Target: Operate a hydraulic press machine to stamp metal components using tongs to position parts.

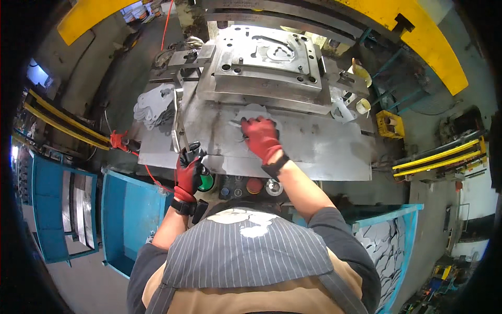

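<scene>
My right hand [260,137], in a red glove with dark fingertips, is over the bench with its fingers bent onto a flat grey metal part [253,111]. The fingertips are slightly blurred. Beside the bench's front edge, my left hand [188,175], gloved in red and black, is closed around the dark lower end of a long silver tool [177,118]. This tool's thin, bent shaft points away from me; its exact kind is unclear. Beyond my right hand, a thick steel die [266,82] carries a flat cut-out shape [280,52] on its top face.
Stacked flat metal parts [153,107] lie at the bench's left; a loose one [342,111] lies right. A green button [206,182] and red button [254,185] sit near my waist. Blue bins [135,209] flank me, the right one holding metal pieces [384,251]. Yellow press framing [429,44] arches overhead.
</scene>
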Motion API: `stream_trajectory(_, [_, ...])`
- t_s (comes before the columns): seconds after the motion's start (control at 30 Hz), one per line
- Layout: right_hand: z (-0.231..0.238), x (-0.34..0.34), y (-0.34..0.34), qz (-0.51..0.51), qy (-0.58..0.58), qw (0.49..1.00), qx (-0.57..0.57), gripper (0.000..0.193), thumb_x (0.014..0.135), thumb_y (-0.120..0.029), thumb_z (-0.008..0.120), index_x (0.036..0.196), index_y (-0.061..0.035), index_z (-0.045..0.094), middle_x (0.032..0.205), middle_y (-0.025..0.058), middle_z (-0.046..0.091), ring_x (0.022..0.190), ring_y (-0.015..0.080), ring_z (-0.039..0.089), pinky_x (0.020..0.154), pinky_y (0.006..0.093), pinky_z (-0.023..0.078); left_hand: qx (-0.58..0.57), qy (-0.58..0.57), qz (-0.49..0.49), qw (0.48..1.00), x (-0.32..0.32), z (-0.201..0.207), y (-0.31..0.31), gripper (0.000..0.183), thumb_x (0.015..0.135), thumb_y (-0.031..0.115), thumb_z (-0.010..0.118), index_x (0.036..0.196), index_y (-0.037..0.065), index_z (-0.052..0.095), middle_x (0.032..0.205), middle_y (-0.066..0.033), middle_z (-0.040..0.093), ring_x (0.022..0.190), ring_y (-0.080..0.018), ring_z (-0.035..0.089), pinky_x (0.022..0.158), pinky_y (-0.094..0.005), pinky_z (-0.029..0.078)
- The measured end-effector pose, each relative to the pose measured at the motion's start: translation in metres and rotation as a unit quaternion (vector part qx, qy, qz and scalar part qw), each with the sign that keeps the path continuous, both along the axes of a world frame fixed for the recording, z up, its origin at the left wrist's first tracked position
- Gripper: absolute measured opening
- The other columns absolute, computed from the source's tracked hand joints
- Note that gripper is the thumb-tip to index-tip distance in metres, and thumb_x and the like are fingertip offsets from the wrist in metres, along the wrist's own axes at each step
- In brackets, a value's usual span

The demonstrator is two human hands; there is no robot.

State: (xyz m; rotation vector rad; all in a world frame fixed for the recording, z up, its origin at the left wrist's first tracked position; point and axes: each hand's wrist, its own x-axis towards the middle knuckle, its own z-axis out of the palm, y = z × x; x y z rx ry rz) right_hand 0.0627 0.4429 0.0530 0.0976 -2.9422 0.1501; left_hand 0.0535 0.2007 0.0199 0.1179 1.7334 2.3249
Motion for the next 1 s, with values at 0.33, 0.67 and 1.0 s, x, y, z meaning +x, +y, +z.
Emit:
stream_trajectory(0.33, [-0.024,0.102,-0.02,-0.002,0.109,0.723,-0.682,0.039,0.078,-0.007,0.058,0.115,-0.0027,0.046,0.102,0.0025,0.056,0.093,0.0122,0.051,0.083,0.0257,0.041,0.107,-0.035,-0.024,0.993,0.027,0.047,0.057,0.014,0.08,0.01,0.059,0.076,0.012,0.046,0.054,0.0039,0.044,0.039,-0.005,0.038,0.036,-0.0204,0.031])
stream_trajectory(0.67, [-0.004,0.101,0.013,0.022,0.018,0.593,-0.805,0.048,0.08,-0.01,0.055,0.124,-0.0017,0.038,0.112,0.0044,0.051,0.102,0.0132,0.048,0.088,0.0267,0.039,0.072,-0.006,-0.055,0.996,0.021,0.039,0.049,0.031,0.075,0.0,0.06,0.103,0.006,0.047,0.072,-0.0029,0.052,0.052,-0.01,0.051,0.043,-0.0246,0.042])
stream_trajectory(1.0, [0.078,0.009,0.113,-0.045,0.179,0.553,-0.813,0.023,0.08,-0.025,0.055,0.098,-0.0103,0.055,0.093,0.0028,0.059,0.076,0.0108,0.055,0.06,0.0252,0.047,-0.142,0.16,0.063,0.975,-0.029,-0.092,-0.013,0.027,0.078,0.0,0.058,0.104,0.004,0.054,0.086,-0.0018,0.06,0.071,-0.0096,0.056,0.064,-0.0207,0.046])
